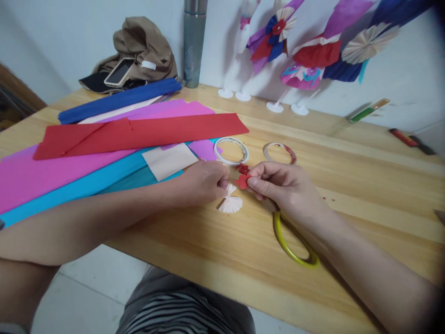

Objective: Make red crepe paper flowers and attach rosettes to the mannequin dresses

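Between the thumb and fingers of my right hand [287, 183] is a small red paper flower [243, 181]. Another red piece [244, 169] shows just behind it. My left hand [208, 181] is closed, its fingertips curled out of sight, so whatever it may hold is hidden. Right beside its thumb lies a cream pleated paper bow [231, 204], pinched at the middle; whether the hand touches it I cannot tell. Partly under my right wrist are scissors with a yellow handle [295, 246].
Two tape rings, a white roll [217, 153] and a red-marked one [294, 155], lie beyond my hands. Red crepe paper [156, 134], blue crepe paper [118, 99] and a cream square [170, 161] are at left. A bottle [194, 46] and decorated stands [274, 107] line the wall.
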{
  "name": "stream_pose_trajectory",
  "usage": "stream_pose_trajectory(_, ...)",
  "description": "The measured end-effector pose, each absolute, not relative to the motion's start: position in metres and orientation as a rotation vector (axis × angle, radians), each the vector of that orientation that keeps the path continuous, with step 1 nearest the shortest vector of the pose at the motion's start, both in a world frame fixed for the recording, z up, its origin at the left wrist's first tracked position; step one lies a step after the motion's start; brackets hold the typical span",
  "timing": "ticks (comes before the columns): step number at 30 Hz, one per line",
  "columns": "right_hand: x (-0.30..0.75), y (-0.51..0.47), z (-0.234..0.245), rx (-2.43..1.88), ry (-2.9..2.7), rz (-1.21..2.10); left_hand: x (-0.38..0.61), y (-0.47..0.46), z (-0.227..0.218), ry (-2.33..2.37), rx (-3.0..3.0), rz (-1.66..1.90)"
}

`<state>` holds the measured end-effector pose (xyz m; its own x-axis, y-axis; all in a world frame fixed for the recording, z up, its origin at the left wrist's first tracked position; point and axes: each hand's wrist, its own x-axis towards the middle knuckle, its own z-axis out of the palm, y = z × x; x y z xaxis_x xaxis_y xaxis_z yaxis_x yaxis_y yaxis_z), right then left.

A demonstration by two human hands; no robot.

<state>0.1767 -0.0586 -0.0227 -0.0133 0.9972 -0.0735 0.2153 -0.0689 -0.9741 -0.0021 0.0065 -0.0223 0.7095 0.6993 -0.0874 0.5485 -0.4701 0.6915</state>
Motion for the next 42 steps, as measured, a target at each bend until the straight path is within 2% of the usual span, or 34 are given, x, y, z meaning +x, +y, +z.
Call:
stream_pose_trajectory(7,0.178,-0.061,-0.014,-1.366,-1.344,1.101,0.000,0.005,-0.014,0.960,2.107,0.448)
stream_pose_trajectory(18,0.176,-0.064,-0.013,-1.433,-1.461,1.028,0.004,0.009,-0.018,0.887,1.522,0.627)
stream_pose_trajectory(32,0.174,-0.060,-0.017,-1.485,-1.515,0.973,0.004,0.009,-0.020,0.858,1.487,0.604)
stream_pose_trajectory(42,0.172,-0.061,-0.018,-1.450,-1.550,0.925,0.007,0.006,-0.021,0.736,1.199,0.577)
